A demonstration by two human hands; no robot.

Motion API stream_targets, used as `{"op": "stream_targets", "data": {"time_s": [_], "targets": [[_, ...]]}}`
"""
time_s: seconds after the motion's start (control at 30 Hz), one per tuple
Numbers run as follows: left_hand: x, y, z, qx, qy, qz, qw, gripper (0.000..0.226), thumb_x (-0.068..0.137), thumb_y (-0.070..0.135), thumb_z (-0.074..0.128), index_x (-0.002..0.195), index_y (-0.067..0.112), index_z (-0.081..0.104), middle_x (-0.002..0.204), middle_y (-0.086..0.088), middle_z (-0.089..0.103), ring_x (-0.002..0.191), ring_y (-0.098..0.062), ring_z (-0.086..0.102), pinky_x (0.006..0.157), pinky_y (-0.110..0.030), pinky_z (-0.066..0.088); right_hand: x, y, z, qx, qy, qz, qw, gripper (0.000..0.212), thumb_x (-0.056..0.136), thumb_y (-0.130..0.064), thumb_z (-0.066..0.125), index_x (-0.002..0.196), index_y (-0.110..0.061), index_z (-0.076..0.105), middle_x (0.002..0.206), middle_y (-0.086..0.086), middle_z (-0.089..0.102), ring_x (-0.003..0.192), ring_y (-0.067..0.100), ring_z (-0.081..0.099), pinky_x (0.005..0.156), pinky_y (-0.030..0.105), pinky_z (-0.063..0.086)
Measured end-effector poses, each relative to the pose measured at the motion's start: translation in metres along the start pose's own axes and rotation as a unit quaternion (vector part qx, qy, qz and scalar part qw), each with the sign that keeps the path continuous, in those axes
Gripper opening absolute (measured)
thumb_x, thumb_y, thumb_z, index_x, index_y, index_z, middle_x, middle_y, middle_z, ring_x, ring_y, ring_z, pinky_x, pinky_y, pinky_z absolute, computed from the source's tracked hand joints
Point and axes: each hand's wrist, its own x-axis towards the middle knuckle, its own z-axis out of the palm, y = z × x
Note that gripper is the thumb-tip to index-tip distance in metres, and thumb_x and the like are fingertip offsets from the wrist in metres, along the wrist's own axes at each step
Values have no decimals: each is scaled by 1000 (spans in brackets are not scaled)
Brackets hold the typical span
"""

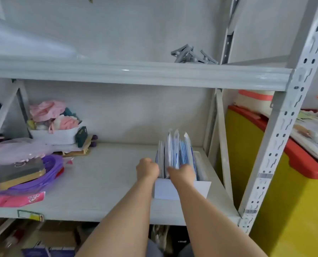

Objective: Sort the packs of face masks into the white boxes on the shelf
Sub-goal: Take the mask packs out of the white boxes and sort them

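Head view: left hand (147,169) fisted beside white box (182,190); right hand (182,174) curled among upright mask packs (173,153) inside it.

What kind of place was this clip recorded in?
Probably a home or small-shop storage corner. A slotted metal shelf rack holds mixed household clutter: a tub of pink cloth items, grey clips, and a white box of mask packs. A yellow bin stands beside it.
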Motion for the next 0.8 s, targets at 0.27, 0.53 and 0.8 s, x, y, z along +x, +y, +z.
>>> {"op": "stream_targets", "data": {"time_s": [0.27,0.53,0.8], "targets": [[32,-32,36,31,-26,3,999,24,85,3,50,78,17,68,80,-7,66,69,-25,55,61,-26,42,25,-8,24,-204,-13,-22,979,56,76,-44,67,117,-8,52,117,8,59,120,28,45,101,39,40],[27,-31,36,-23,7,-30,999,32,85,10,55,55,15,63,58,-2,61,63,-28,60,57,-24,43,27,-2,32,-294,-13,-85,952,81,85,-63,52,136,-2,35,133,11,51,131,30,36,106,38,35],[38,-28,32,-92,-63,-96,989,17,72,-1,57,85,-1,69,90,-21,70,82,-37,71,65,-47,62,25,-2,37,-323,-27,-54,945,68,90,-43,54,139,-4,29,136,13,50,131,31,33,104,37,33]]}}
